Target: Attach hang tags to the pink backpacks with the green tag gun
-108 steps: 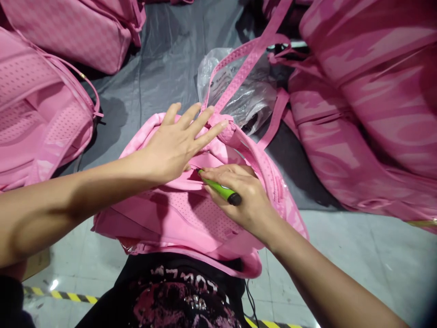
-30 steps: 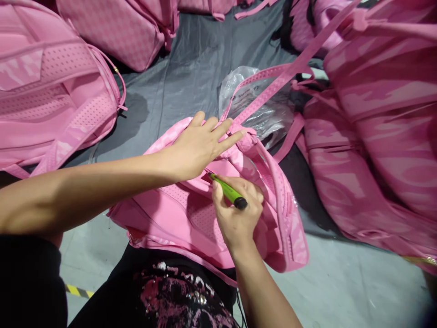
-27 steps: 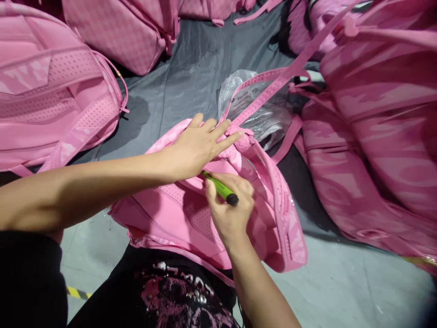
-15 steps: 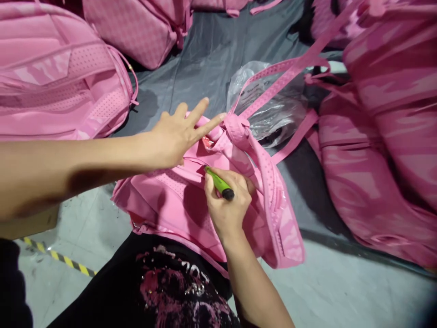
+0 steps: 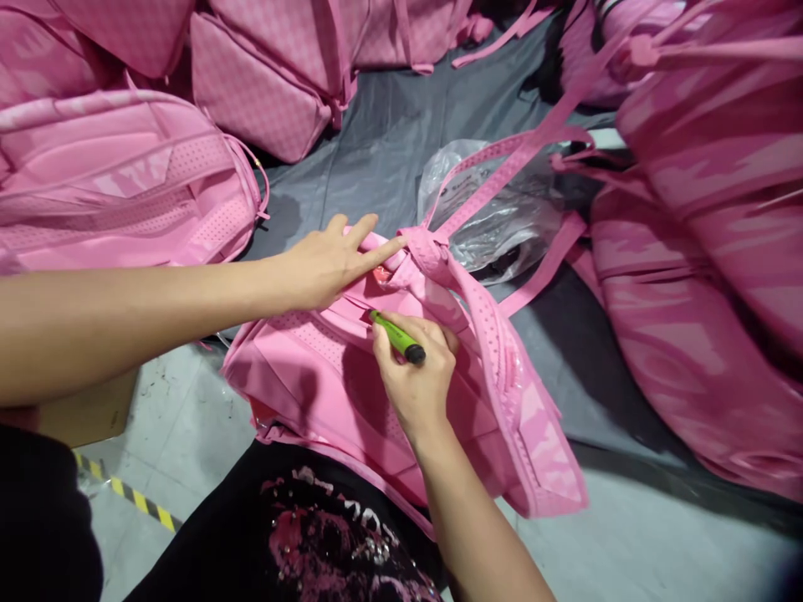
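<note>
- Under me the floor [image 5: 627, 543] is pale grey and smooth, scuffed in places.
- A yellow-and-black hazard stripe [image 5: 135, 500] runs across it at my lower left.
- A dark grey sheet [image 5: 389, 142] covers the floor ahead of me, creased and slightly glossy.
- The light is even, with soft shadows on the sheet.

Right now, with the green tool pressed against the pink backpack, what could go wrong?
The right hand holds the green tool with its tip on the backpack; a slip could mark or nick the fabric. The left hand presses close above the tip, so its fingers might get caught. The loose strap running toward the plastic bag could possibly snag and tug the bag sideways.
</note>
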A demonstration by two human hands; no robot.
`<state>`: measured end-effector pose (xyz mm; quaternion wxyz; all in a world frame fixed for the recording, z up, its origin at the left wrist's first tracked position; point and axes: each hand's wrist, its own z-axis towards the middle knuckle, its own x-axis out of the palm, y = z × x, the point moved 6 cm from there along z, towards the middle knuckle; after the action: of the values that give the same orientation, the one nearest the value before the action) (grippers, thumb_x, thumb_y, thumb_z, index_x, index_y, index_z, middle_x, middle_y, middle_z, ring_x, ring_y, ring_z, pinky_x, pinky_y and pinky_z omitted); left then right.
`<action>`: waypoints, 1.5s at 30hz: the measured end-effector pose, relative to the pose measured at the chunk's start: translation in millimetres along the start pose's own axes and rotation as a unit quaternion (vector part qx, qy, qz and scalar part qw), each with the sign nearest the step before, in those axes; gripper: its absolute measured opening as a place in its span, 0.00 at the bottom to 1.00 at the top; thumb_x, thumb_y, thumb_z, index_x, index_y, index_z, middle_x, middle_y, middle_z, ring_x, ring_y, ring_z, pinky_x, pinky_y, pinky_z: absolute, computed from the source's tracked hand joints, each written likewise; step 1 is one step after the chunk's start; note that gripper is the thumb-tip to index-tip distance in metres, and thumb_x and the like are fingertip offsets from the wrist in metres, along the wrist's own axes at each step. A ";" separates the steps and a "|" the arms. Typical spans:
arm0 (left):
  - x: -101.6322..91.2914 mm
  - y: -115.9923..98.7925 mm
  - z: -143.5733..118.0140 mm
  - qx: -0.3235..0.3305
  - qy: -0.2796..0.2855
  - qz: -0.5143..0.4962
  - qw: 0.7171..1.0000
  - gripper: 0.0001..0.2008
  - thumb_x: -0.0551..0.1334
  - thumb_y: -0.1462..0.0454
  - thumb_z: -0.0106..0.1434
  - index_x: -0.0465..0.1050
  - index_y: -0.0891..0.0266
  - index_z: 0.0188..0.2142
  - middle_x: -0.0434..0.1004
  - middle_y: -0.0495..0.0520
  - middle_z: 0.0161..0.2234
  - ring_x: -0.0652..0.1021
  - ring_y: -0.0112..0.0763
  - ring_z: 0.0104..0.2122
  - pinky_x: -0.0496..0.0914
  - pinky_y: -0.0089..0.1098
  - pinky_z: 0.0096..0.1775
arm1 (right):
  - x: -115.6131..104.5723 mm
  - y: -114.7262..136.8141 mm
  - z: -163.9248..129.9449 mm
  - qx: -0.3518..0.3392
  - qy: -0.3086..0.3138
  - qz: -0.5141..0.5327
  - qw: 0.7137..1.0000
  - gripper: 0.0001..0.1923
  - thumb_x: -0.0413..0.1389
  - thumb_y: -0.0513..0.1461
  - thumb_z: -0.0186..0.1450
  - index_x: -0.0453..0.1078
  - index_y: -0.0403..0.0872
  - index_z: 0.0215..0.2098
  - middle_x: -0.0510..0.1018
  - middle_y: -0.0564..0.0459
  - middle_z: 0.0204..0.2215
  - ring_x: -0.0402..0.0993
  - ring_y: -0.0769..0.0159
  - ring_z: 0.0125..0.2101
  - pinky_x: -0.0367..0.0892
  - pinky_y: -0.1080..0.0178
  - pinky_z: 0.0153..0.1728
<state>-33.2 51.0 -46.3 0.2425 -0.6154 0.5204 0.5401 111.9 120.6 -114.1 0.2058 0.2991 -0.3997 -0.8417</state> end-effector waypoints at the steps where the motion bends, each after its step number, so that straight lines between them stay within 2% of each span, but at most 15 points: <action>1: 0.3 1.6 1.2 0.001 -0.001 0.005 1.000 0.43 0.56 0.65 0.65 0.31 0.47 0.71 0.42 0.66 0.70 0.65 0.54 0.57 0.70 0.42 0.47 | 0.4 0.0 0.2 0.001 0.002 -0.004 1.000 0.07 0.60 0.39 0.64 0.78 0.48 0.41 0.83 0.51 0.35 0.77 0.62 0.36 0.69 0.57 0.44; 5: 1.5 6.6 5.8 0.012 0.007 0.000 1.000 0.48 0.60 0.67 0.60 0.31 0.49 0.72 0.41 0.65 0.71 0.66 0.52 0.56 0.69 0.41 0.50 | 4.8 2.5 2.9 0.000 0.002 -0.028 1.000 0.07 0.61 0.40 0.64 0.78 0.49 0.41 0.83 0.51 0.35 0.77 0.61 0.36 0.66 0.55 0.45; 9: 3.1 8.6 6.1 0.012 -0.007 -0.025 1.000 0.47 0.59 0.70 0.60 0.34 0.50 0.72 0.42 0.65 0.71 0.66 0.51 0.56 0.69 0.41 0.49 | 17.0 6.8 7.2 -0.011 0.018 -0.023 0.999 0.08 0.62 0.40 0.64 0.77 0.49 0.42 0.84 0.52 0.37 0.78 0.63 0.37 0.60 0.56 0.47; 14: 9.0 13.3 0.9 -0.058 -0.035 -0.078 0.995 0.49 0.59 0.72 0.58 0.32 0.53 0.72 0.31 0.70 0.72 0.69 0.50 0.55 0.70 0.44 0.48 | 20.5 5.7 7.3 -0.018 0.011 -0.036 0.999 0.08 0.61 0.41 0.65 0.77 0.49 0.43 0.84 0.52 0.36 0.79 0.63 0.37 0.60 0.56 0.46; 16: 12.7 14.9 3.1 -0.066 -0.031 -0.089 0.993 0.51 0.60 0.72 0.57 0.30 0.53 0.72 0.31 0.72 0.72 0.70 0.50 0.54 0.70 0.44 0.48 | 21.2 6.6 8.1 -0.019 0.005 -0.043 0.999 0.08 0.62 0.41 0.65 0.77 0.49 0.43 0.84 0.53 0.36 0.79 0.63 0.36 0.60 0.56 0.46; 20: 19.1 18.3 14.5 -0.047 -0.007 -0.079 0.996 0.54 0.63 0.71 0.56 0.29 0.54 0.72 0.38 0.73 0.70 0.71 0.53 0.52 0.70 0.45 0.48 | 31.0 12.6 13.8 -0.015 0.014 -0.035 0.999 0.08 0.61 0.41 0.65 0.77 0.50 0.42 0.84 0.52 0.36 0.79 0.62 0.37 0.62 0.55 0.45; 23: 20.7 20.6 20.2 -0.036 0.006 -0.075 0.997 0.53 0.62 0.71 0.57 0.29 0.55 0.72 0.40 0.73 0.69 0.71 0.53 0.51 0.70 0.45 0.48 | 35.0 17.7 17.0 -0.024 0.022 -0.047 0.998 0.08 0.61 0.41 0.65 0.76 0.49 0.43 0.84 0.53 0.36 0.79 0.62 0.37 0.61 0.56 0.45; 27: 19.7 21.9 22.9 -0.028 0.025 -0.086 0.996 0.54 0.62 0.71 0.56 0.27 0.53 0.72 0.40 0.71 0.69 0.71 0.51 0.51 0.70 0.42 0.46 | 26.9 15.9 16.6 -0.024 0.012 -0.088 0.996 0.07 0.61 0.39 0.65 0.76 0.49 0.42 0.83 0.54 0.33 0.78 0.64 0.34 0.60 0.56 0.46; 31: 17.1 23.3 24.6 -0.034 0.048 -0.091 0.994 0.52 0.61 0.71 0.57 0.29 0.52 0.72 0.46 0.70 0.67 0.71 0.51 0.51 0.70 0.42 0.45 | 22.1 8.9 14.7 -0.007 0.017 -0.078 0.997 0.07 0.60 0.41 0.65 0.76 0.50 0.42 0.83 0.54 0.34 0.78 0.64 0.35 0.61 0.56 0.46; 37: 12.3 22.2 25.5 -0.023 0.040 -0.076 0.996 0.47 0.60 0.69 0.59 0.36 0.56 0.72 0.60 0.69 0.57 0.74 0.47 0.45 0.70 0.41 0.42 | 29.6 9.1 17.8 0.011 0.018 -0.065 0.998 0.08 0.61 0.41 0.65 0.76 0.50 0.42 0.83 0.55 0.34 0.78 0.64 0.35 0.61 0.56 0.45; 42: 12.0 23.9 27.0 -0.031 0.034 -0.078 0.996 0.44 0.61 0.68 0.60 0.40 0.56 0.71 0.62 0.67 0.54 0.75 0.45 0.42 0.70 0.43 0.44 | 41.8 13.3 23.1 0.013 0.045 -0.022 0.999 0.08 0.60 0.41 0.66 0.76 0.50 0.43 0.84 0.55 0.36 0.78 0.64 0.37 0.60 0.56 0.46; 45: 10.7 23.0 26.7 -0.033 0.038 -0.077 0.996 0.43 0.59 0.70 0.60 0.41 0.56 0.70 0.62 0.67 0.55 0.75 0.45 0.43 0.70 0.42 0.43 | 38.6 14.8 23.2 -0.004 0.031 -0.045 0.998 0.08 0.61 0.39 0.65 0.76 0.49 0.43 0.84 0.54 0.35 0.78 0.64 0.36 0.59 0.56 0.45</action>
<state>-66.3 62.1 -58.0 0.2432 -0.6815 0.4621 0.5126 69.5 101.9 -103.8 0.1815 0.3421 -0.3759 -0.8419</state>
